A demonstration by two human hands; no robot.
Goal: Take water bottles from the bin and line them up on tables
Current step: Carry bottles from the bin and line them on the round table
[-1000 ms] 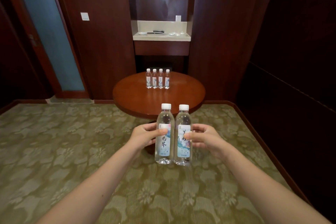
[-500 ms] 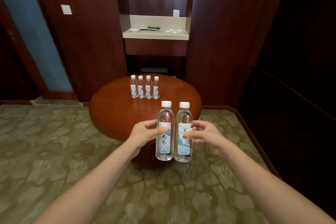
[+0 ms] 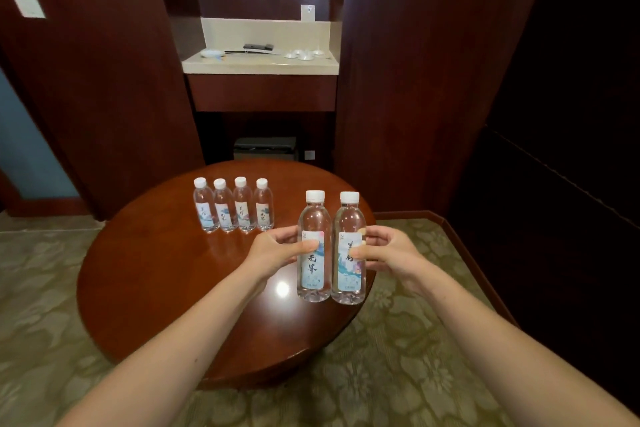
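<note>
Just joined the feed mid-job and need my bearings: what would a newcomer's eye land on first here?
Two white-capped clear plastic water bottles held upright, side by side, in the foreground: the left bottle in the left hand, the right bottle in the right hand. Behind them, a row of four matching bottles stands on the far side of the round glossy reddish-brown wooden table.

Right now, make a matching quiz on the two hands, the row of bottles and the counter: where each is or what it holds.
1 left hand
2 right hand
3 row of four bottles
4 counter

A stands on the round table
B set in the wall recess
C grips the bottle nearer the row
D grips the bottle farther from the row

Pairs: 1-C, 2-D, 3-A, 4-B
</note>
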